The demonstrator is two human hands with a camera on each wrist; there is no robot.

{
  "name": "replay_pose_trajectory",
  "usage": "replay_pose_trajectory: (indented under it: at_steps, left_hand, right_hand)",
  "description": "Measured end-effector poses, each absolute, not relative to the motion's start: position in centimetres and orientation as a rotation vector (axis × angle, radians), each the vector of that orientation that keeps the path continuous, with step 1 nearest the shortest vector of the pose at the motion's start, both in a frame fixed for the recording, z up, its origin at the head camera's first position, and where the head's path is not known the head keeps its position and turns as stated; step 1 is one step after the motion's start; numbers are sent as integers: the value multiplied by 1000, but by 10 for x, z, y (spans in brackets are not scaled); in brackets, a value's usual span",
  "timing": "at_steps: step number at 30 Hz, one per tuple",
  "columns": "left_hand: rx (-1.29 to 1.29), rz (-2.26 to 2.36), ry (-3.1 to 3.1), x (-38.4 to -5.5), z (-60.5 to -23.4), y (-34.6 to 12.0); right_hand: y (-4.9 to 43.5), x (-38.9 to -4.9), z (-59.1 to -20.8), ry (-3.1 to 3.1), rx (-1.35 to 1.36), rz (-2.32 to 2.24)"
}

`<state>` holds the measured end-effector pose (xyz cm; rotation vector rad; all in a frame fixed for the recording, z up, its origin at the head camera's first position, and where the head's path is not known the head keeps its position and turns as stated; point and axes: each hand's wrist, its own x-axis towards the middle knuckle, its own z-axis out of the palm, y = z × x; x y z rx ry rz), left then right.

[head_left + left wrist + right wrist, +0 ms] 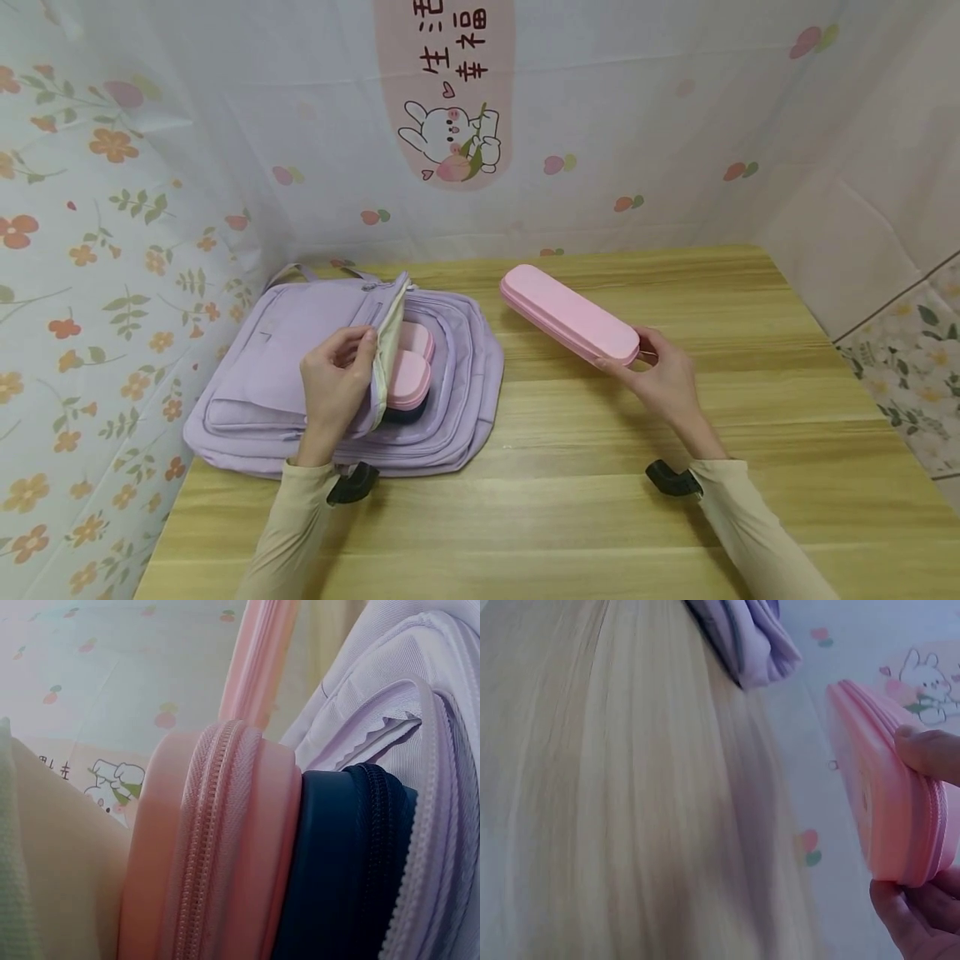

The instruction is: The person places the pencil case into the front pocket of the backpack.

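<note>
A lavender backpack [292, 312] lies on the table at the left with its front pocket unzipped. My left hand [337, 387] pinches the edge of the pocket's flap [387, 346] and holds it up. Inside the pocket sit two pink zippered cases [410, 379] and, under them, a dark blue case [330, 862]; their far ends are hidden by the flap. To the right of the backpack, my right hand [667, 379] grips one end of a long pink pencil case [570, 312], thumb on one side and fingers on the other. This case [889, 810] is zipped and raised at a slant.
The wooden table [600, 517] meets a white printed cloth [600, 108] at the back. A flowered cloth [97, 333] hangs close to the backpack on the left. Black wrist mounts [672, 479] sit at both cuffs.
</note>
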<state>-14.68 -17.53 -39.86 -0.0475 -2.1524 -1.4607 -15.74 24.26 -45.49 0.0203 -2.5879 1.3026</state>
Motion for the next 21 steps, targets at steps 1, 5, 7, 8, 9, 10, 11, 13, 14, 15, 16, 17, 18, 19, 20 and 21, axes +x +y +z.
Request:
replay_pose_trajectory:
  at_steps: [1,5,7,8,9,10,11,13,14,15,16,17,18,19,20,21]
  left_hand:
    - [-48,-1461,-2152,-147,-398,-175]
    - [-51,-1463,-2152,-146,-397,-176]
    - [-51,-1468,-2155,-146,-397,-176]
    - [-52,-1470,-2158,-146,-397,-176]
    - [-52,-1471,-2162,-146,-397,-176]
    - [-51,-1470,-2168,-146,-397,-177]
    - [-51,-1469,-2174,-146,-397,-177]
    - [-51,-1464,-2187,-146,-397,-177]
    - [-50,-1460,-2194,-146,-396,-178]
    - [-49,-1455,-2200,-146,-396,-177]
    - [-49,-1451,-2204,-146,-395,-177]
    - [-49,-1452,-2206,-146,-395,-177]
    - [-48,-1454,-2207,-146,-395,-177]
    - [-49,-1459,-2207,-146,-394,-176]
    - [-51,-1466,-2206,-147,-394,-176]
    - [-55,-1478,-2204,-147,-394,-175]
  right_hand:
    - [240,-159,-455,-2582,38,1316]
    - [231,-163,-453,-2560,105,1354]
    - [227,-165,-452,-2556,135,1372]
    - [224,-165,-452,-2557,151,1381]
    - [222,-166,-451,-2557,171,1395]
    - [219,-166,-451,-2557,193,1409]
    - [216,-166,-450,-2557,218,1424]
    - [210,-165,-449,-2551,276,1460]
    - [207,-165,-449,-2550,300,1475]
    - [204,-165,-448,-2547,324,1488]
    - [201,-165,-448,-2545,344,1500]
    - [198,-166,-447,-2542,363,1514]
    - [196,-166,-447,-2541,382,1520]
    - [193,-166,-448,-2540,396,1531]
    - [190,-167,-448,-2540,410,1540]
    - [188,-167,-448,-2538,426,1551]
